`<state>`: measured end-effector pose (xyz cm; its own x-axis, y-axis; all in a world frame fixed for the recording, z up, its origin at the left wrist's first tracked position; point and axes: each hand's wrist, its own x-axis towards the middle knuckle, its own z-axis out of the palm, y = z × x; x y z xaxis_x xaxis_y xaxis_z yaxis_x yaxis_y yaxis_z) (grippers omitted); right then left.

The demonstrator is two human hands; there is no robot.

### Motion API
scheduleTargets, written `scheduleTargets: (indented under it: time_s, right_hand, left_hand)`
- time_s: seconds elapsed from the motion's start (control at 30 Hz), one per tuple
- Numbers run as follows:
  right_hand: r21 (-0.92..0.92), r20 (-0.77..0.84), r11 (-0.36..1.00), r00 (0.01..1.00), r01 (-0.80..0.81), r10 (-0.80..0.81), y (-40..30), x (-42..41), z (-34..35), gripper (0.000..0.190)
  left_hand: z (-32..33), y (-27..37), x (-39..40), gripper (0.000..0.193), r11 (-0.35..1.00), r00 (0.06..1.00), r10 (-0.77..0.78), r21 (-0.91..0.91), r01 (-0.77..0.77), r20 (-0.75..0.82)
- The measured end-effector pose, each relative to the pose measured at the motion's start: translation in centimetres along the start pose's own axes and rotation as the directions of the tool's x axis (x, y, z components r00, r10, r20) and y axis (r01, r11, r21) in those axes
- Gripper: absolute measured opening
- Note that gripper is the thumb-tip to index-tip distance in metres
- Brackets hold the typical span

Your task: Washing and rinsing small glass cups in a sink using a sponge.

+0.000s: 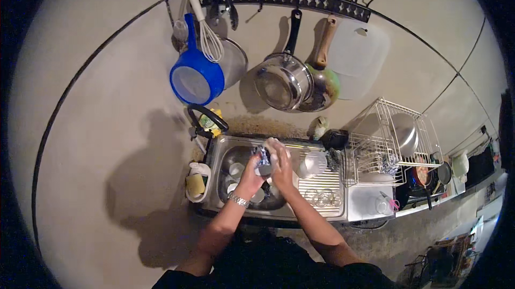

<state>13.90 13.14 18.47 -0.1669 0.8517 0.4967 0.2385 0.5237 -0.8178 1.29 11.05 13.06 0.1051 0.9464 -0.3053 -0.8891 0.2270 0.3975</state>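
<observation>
Over the steel sink basin (225,160), my left hand (248,179) grips a dark blue-and-white patterned cup (262,155) that is tilted. My right hand (283,168) lies against the cup's right side, its fingers pointing up. White suds coat the right fingers; whether a sponge is under them is hidden. Below the hands, a white cup (236,170) and a pale round dish (257,196) lie in the basin among other dishes, partly covered by my hands and forearms.
White cups (314,164) and clear glassware (326,198) stand on the ribbed drainboard (312,184). A wire dish rack (378,156) is to the right. Left of the sink, a caddy (197,198) holds a yellow sponge (195,185). A black faucet hose (209,116) curves behind; pans (283,82) hang above.
</observation>
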Motion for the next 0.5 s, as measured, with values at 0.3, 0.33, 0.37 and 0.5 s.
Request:
scheduleTargets:
  time_s: [0.3, 0.33, 0.37, 0.5]
  right_hand:
    - [0.068, 0.146, 0.996, 0.987, 0.053, -0.063, 0.1, 1.3, 0.6, 0.025]
    - [0.093, 0.115, 0.996, 0.993, 0.009, -0.020, -0.9, 1.9, 0.4, 0.025]
    - [0.151, 0.047, 0.984, 0.995, -0.093, 0.086, -2.1, 2.4, 0.6, 0.027]
    - [0.418, -0.098, 0.893, 0.969, -0.166, 0.227, 0.2, 1.6, 2.6, 0.030]
  left_hand:
    - [-0.5, 1.2, -1.4, 0.031, 0.994, 0.999, 0.002, 0.106, -0.006, 0.041]
    - [0.8, 1.5, -2.3, 0.034, 0.999, 0.998, -0.020, -0.039, 0.022, 0.067]
    - [1.6, 1.7, -2.5, 0.037, 0.982, 0.995, -0.038, -0.183, 0.055, 0.095]
    - [0.0, 2.8, 1.1, 0.051, 0.998, 0.986, 0.037, -0.054, -0.028, 0.161]
